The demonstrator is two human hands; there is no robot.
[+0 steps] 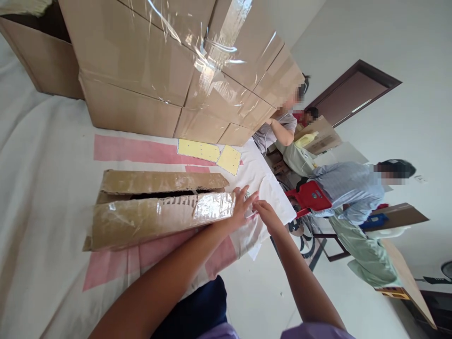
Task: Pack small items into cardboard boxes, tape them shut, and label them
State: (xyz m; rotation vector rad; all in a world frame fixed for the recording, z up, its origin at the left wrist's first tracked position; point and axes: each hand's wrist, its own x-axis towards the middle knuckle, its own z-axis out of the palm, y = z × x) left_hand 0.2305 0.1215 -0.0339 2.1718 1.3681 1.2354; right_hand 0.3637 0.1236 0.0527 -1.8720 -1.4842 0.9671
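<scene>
My left hand (242, 205) rests at the right end of a long, taped cardboard box (127, 221), its fingers stretched out and apart. Close beside it, my right hand (265, 213) has its fingers pinched together near my left fingertips. A small pale and pinkish thing shows between the two hands, too small to name. The box lies with its top flaps partly parted, and a dark gap runs along it. Beyond it, two flat yellow pieces (198, 149) with small dark marks lie on the cloth.
Large taped cardboard boxes (134, 56) stand along the far side of the table. A white cloth (52, 188) with pink patches covers the table. To the right, a person in a light blue shirt (349, 186) sits on a red chair (312, 195). Other people sit farther back.
</scene>
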